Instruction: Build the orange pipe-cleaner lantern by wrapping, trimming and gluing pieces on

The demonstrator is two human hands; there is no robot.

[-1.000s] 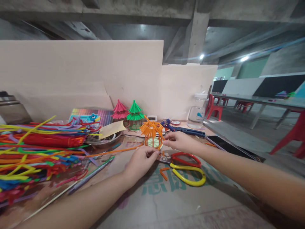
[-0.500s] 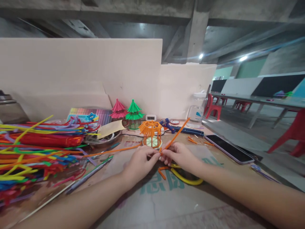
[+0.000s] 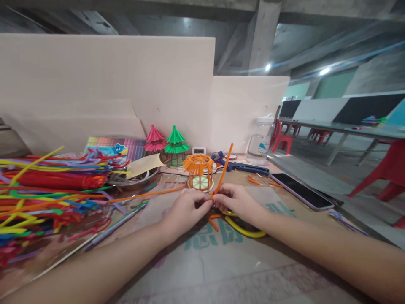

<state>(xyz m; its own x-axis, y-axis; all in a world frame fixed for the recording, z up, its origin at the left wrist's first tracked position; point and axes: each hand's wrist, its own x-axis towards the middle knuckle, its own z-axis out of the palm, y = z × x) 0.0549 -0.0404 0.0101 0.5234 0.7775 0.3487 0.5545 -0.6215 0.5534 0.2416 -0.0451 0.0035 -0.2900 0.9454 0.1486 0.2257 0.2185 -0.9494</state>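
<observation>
An orange pipe cleaner [image 3: 223, 169] is pinched upright, fingers of left hand [image 3: 186, 210] and right hand [image 3: 236, 202] clamped on its lower end. An orange pavilion model [image 3: 199, 171] is seen just behind, yellow-handled scissors [image 3: 243, 230] under the right hand on the bench [image 3: 221, 270].

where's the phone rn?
Head view, right side: the phone lies flat on the table, right of the blue glue gun and beyond the right hand.

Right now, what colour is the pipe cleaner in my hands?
Orange pipe cleaner, clearest in head view.

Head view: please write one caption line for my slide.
Left hand and right hand pinch an orange pipe cleaner before a small orange pavilion; a heap of coloured pipe cleaners lies left.
</observation>
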